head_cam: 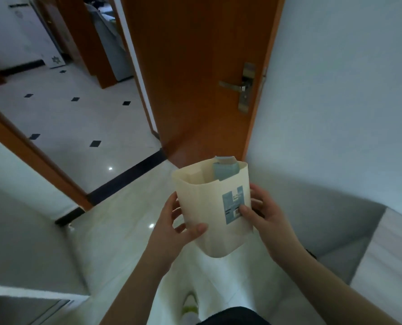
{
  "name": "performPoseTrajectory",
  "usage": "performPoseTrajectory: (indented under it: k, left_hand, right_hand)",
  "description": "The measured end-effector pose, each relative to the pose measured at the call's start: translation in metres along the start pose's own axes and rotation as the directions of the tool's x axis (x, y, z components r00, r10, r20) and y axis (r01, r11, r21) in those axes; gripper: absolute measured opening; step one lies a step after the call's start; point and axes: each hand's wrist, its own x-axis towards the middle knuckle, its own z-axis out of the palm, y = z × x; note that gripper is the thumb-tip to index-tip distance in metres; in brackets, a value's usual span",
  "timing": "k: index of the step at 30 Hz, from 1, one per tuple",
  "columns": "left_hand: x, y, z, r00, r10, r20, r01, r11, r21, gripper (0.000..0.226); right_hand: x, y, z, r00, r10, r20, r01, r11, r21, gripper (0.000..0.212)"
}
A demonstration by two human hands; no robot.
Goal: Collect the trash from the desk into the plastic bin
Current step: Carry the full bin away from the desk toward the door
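Note:
A cream plastic bin with a blue label on its side is held in mid-air in front of me, tilted a little away. My left hand grips its left side and my right hand grips its right side, thumb on the label. A pale blue packet and a bit of white paper stick up inside the bin at its far edge. No desk is in view.
An open orange wooden door with a metal handle stands straight ahead. The doorway on the left leads to a white tiled floor. A white wall is on the right, a grey-and-white bed or sofa edge at lower right.

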Motion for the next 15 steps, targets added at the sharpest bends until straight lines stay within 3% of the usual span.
performPoseTrajectory:
  k: [9, 15]
  left_hand:
    - [0.106, 0.01, -0.024, 0.969, 0.003, 0.245, 0.006, 0.999, -0.037, 0.09]
    - [0.15, 0.017, 0.033, 0.88, 0.024, 0.474, -0.021, 1.0, -0.013, 0.09]
  right_hand:
    - [0.048, -0.013, 0.024, 0.971, -0.027, -0.237, 0.015, 0.998, -0.053, 0.047]
    - [0.039, -0.018, -0.014, 0.874, -0.008, -0.485, -0.018, 0.999, -0.048, 0.042]
